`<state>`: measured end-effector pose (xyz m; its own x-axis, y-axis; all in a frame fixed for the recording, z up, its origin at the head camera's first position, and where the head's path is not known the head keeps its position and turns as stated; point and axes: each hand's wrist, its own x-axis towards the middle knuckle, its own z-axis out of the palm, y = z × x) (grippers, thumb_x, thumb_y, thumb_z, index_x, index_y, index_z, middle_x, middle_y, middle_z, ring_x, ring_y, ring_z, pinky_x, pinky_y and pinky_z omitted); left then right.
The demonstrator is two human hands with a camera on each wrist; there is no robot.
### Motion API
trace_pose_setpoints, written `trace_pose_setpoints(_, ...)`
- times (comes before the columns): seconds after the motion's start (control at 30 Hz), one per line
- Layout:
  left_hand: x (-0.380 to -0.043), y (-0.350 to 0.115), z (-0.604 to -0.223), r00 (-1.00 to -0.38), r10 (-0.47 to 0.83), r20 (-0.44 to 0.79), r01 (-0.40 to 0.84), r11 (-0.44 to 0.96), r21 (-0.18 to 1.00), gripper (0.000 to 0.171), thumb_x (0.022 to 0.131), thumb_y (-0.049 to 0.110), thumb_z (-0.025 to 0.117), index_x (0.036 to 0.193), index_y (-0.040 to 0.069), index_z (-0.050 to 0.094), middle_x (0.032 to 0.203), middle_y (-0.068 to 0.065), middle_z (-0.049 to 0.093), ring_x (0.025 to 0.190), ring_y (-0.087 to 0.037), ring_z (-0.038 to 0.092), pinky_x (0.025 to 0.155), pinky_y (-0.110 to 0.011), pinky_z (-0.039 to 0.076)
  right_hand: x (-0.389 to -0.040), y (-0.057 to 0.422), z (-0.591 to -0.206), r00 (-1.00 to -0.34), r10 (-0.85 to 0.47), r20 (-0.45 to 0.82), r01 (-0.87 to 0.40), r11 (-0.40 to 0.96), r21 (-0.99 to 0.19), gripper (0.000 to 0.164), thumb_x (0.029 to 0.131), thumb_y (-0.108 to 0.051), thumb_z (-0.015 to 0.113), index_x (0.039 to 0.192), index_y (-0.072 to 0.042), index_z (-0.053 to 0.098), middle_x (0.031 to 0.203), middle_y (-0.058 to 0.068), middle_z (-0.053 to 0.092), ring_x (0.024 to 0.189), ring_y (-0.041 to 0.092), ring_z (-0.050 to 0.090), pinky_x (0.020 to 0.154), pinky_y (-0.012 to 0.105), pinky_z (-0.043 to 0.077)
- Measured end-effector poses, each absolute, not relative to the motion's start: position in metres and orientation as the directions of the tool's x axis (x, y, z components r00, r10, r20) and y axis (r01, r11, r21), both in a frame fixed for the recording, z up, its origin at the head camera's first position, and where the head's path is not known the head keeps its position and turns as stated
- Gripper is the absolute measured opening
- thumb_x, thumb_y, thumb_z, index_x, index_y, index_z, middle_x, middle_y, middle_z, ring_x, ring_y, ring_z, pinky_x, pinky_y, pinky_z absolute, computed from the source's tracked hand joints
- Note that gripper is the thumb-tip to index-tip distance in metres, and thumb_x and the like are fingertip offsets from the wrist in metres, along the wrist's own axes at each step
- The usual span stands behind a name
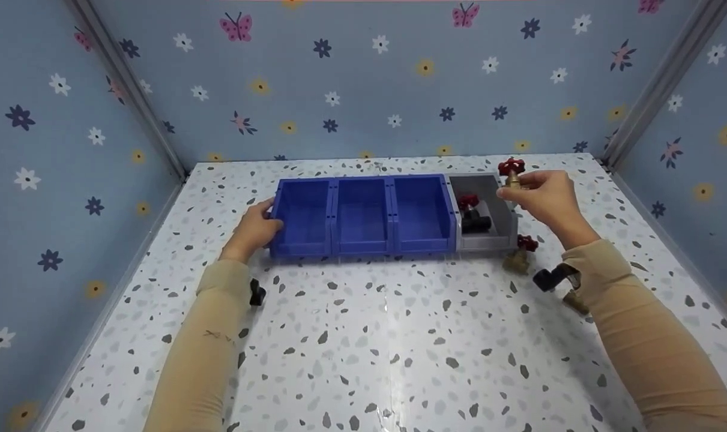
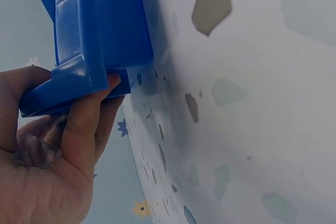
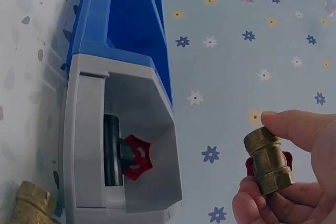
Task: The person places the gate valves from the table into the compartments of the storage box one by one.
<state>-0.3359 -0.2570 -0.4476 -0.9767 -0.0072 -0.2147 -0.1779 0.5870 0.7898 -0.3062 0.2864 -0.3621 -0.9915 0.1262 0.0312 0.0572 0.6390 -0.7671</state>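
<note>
In the head view, my left hand (image 1: 254, 229) grips the outer left side of the leftmost blue bin (image 1: 303, 247); the left wrist view shows fingers curled round the bin's edge (image 2: 68, 90). My right hand (image 1: 552, 201) holds a brass valve with a red handwheel (image 1: 511, 170) between thumb and fingers, above the right side of the grey bin (image 1: 488, 243). The right wrist view shows the held valve's brass body (image 3: 269, 160) apart from the grey bin. Inside that bin lies a black valve (image 3: 112, 150), also with a red handwheel.
Two more blue bins (image 1: 363, 247) join the row between the leftmost bin and the grey one. Another brass valve (image 1: 517, 261) lies on the speckled table at the grey bin's front right corner. A brass piece (image 1: 576, 302) is partly hidden by my right sleeve. Patterned walls (image 1: 363, 78) enclose the table.
</note>
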Motion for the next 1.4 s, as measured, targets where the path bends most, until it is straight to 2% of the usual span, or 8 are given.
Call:
trace_pose_setpoints(0.1, -0.336, -0.258, -0.450, -0.977, -0.014, -0.211, -0.179, 0.584, 0.792, 0.077, 0.103, 0.011, 0.051, 0.175, 0.013, 0.024, 0.169, -0.028, 0.042, 0.146, -0.043, 0.054, 0.115, -0.059, 0.053, -0.306, 0.282, -0.362, -0.992, 0.122, 0.024, 0.060, 0.639, -0.767, 0.069, 0.091, -0.046, 0.086, 0.138, 0.003, 0.071, 0.122, 0.016, 0.075, 0.090, 0.009, 0.068, 0.073, 0.019, 0.055)
trace_pose_setpoints(0.33, -0.333, -0.258, -0.454, -0.984, -0.006, -0.179, -0.151, 0.567, 0.810, 0.077, 0.101, 0.009, 0.050, 0.174, 0.012, 0.026, 0.162, -0.030, 0.050, 0.135, -0.041, 0.060, 0.107, -0.054, 0.057, -0.306, 0.274, -0.361, -0.994, 0.110, 0.002, 0.070, 0.649, -0.757, 0.073, 0.093, -0.046, 0.084, 0.144, 0.003, 0.066, 0.135, 0.025, 0.071, 0.112, 0.025, 0.070, 0.082, 0.022, 0.055)
trace_pose_setpoints(0.47, -0.331, -0.258, -0.453, -0.982, -0.009, -0.187, -0.159, 0.569, 0.807, 0.076, 0.102, 0.010, 0.050, 0.174, 0.012, 0.027, 0.163, -0.029, 0.049, 0.135, -0.040, 0.060, 0.105, -0.052, 0.057, -0.306, 0.269, -0.361, -0.994, 0.112, 0.012, 0.062, 0.638, -0.768, 0.069, 0.092, -0.043, 0.085, 0.141, 0.003, 0.068, 0.133, 0.025, 0.072, 0.105, 0.020, 0.070, 0.075, 0.016, 0.055)
trace_pose_setpoints(0.6, -0.331, -0.258, -0.453, -0.981, -0.015, -0.196, -0.169, 0.577, 0.799, 0.076, 0.102, 0.010, 0.051, 0.174, 0.012, 0.027, 0.164, -0.028, 0.049, 0.132, -0.038, 0.059, 0.098, -0.046, 0.056, -0.307, 0.263, -0.362, -0.994, 0.108, 0.011, 0.059, 0.625, -0.778, 0.066, 0.092, -0.040, 0.086, 0.139, 0.003, 0.070, 0.129, 0.023, 0.073, 0.095, 0.013, 0.069, 0.071, 0.015, 0.055)
trace_pose_setpoints(0.8, -0.332, -0.259, -0.451, -0.977, -0.019, -0.212, -0.183, 0.586, 0.790, 0.076, 0.102, 0.010, 0.051, 0.174, 0.014, 0.027, 0.164, -0.027, 0.049, 0.131, -0.037, 0.059, 0.093, -0.042, 0.056, -0.309, 0.258, -0.362, -0.996, 0.088, 0.009, 0.047, 0.622, -0.781, 0.065, 0.092, -0.040, 0.087, 0.137, 0.003, 0.071, 0.127, 0.019, 0.075, 0.097, 0.012, 0.068, 0.079, 0.019, 0.055)
trace_pose_setpoints(0.9, -0.333, -0.257, -0.449, -0.980, -0.013, -0.196, -0.166, 0.585, 0.794, 0.076, 0.101, 0.011, 0.051, 0.174, 0.013, 0.028, 0.164, -0.028, 0.048, 0.133, -0.038, 0.059, 0.095, -0.045, 0.057, -0.310, 0.257, -0.360, -0.996, 0.084, 0.007, 0.046, 0.617, -0.786, 0.063, 0.092, -0.041, 0.087, 0.136, 0.002, 0.072, 0.125, 0.017, 0.075, 0.100, 0.014, 0.068, 0.083, 0.022, 0.055)
trace_pose_setpoints(1.1, -0.336, -0.256, -0.445, -0.984, -0.001, -0.176, -0.144, 0.584, 0.799, 0.076, 0.102, 0.010, 0.051, 0.174, 0.011, 0.027, 0.166, -0.031, 0.045, 0.142, -0.045, 0.057, 0.109, -0.057, 0.056, -0.312, 0.255, -0.358, -0.995, 0.097, 0.007, 0.053, 0.601, -0.797, 0.061, 0.090, -0.041, 0.088, 0.132, 0.001, 0.074, 0.119, 0.012, 0.076, 0.097, 0.013, 0.067, 0.085, 0.024, 0.056)
trace_pose_setpoints(1.4, -0.332, -0.255, -0.449, -0.982, -0.022, -0.189, -0.167, 0.574, 0.801, 0.077, 0.102, 0.010, 0.051, 0.174, 0.011, 0.026, 0.168, -0.030, 0.043, 0.150, -0.045, 0.052, 0.116, -0.060, 0.052, -0.313, 0.246, -0.360, -0.996, 0.088, 0.025, 0.034, 0.611, -0.791, 0.061, 0.090, -0.041, 0.088, 0.133, 0.000, 0.075, 0.123, 0.015, 0.077, 0.096, 0.011, 0.068, 0.081, 0.022, 0.055)
